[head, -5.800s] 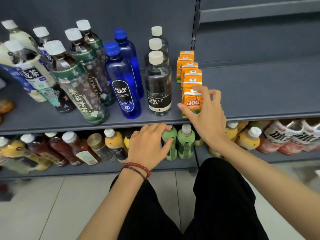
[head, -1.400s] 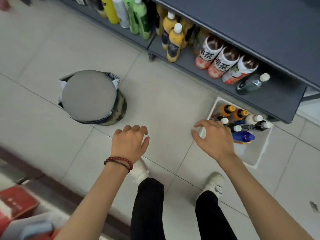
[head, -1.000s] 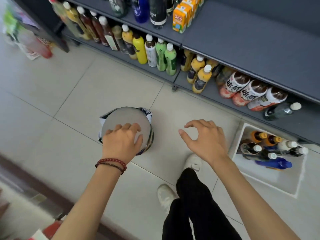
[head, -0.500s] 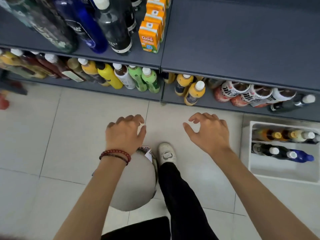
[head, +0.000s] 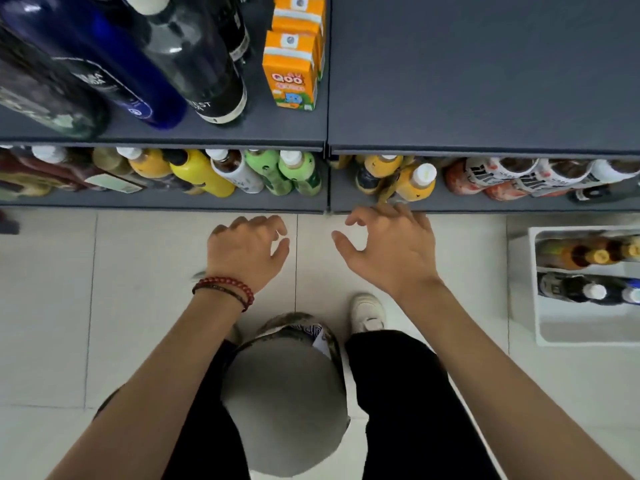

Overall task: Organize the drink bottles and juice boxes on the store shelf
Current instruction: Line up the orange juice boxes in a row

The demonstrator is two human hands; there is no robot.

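I look straight down at the grey shelf (head: 485,98). A row of orange juice boxes (head: 291,71) stands on it, beside a dark soda bottle (head: 194,53) and a blue soda bottle (head: 104,57). The lower shelf (head: 173,202) holds yellow bottles (head: 201,173), green bottles (head: 298,171) and lying tea bottles (head: 502,176). My left hand (head: 247,252) and my right hand (head: 388,251) hover over the floor in front of the lower shelf, fingers loosely curled, holding nothing.
A white crate (head: 585,323) with several bottles sits on the tiled floor at the right. A round grey stool (head: 287,403) stands between my legs. The right half of the upper shelf carries nothing.
The view has swung from the floor and crate back to facing the shelf. Both hands have moved forward toward the lower shelf's edge. The stool now lies between my legs.
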